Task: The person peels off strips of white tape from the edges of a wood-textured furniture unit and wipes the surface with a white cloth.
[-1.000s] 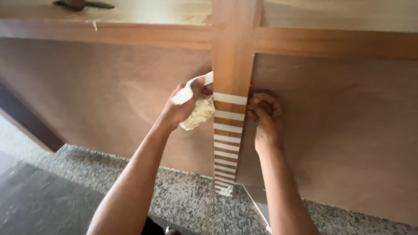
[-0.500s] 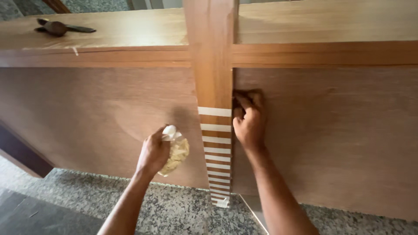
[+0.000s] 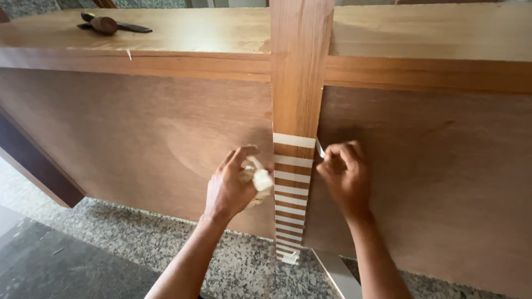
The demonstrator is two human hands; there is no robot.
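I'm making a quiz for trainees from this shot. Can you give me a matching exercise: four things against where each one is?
Things:
1. left hand
2. right hand
3. tool
4. white strips

Places:
A. on top of the wooden panel, far left
B. across the upright wooden post
C. right of the post, pinching a strip's end
D. left of the post, holding a pale wad

Pairs: 1-D, 2-C, 3-A, 4-B
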